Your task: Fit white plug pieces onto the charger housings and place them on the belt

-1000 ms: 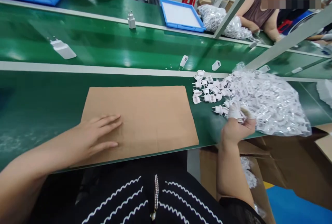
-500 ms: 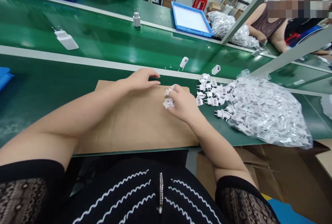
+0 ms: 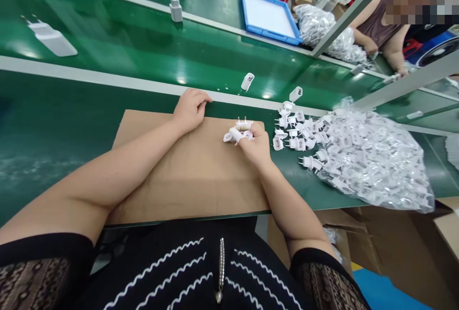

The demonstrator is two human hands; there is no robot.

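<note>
My right hand (image 3: pixel 258 147) is closed on a few white plug pieces (image 3: pixel 247 135) with metal pins, above the right part of a cardboard sheet (image 3: pixel 201 166). White coverings show on its fingers. My left hand (image 3: pixel 191 110) rests by the far edge of the cardboard, fingers curled together and nothing visible in them. To the right of my right hand lies a loose group of white plug pieces (image 3: pixel 296 143), spilling from a clear plastic bag (image 3: pixel 380 157) full of the same.
Beyond a pale rail (image 3: pixel 136 83), a green conveyor belt (image 3: pixel 132 42) carries several white charger bodies, one a charger (image 3: pixel 53 39) at left. Across it are a blue tray (image 3: pixel 270 16) and a person (image 3: pixel 380 27). A slanted metal post (image 3: pixel 351 11) stands at right.
My left hand has drawn back slightly and its fingers have curled in. My right hand has turned the plug pieces, pins now pointing away. Chargers on the belt have shifted left.
</note>
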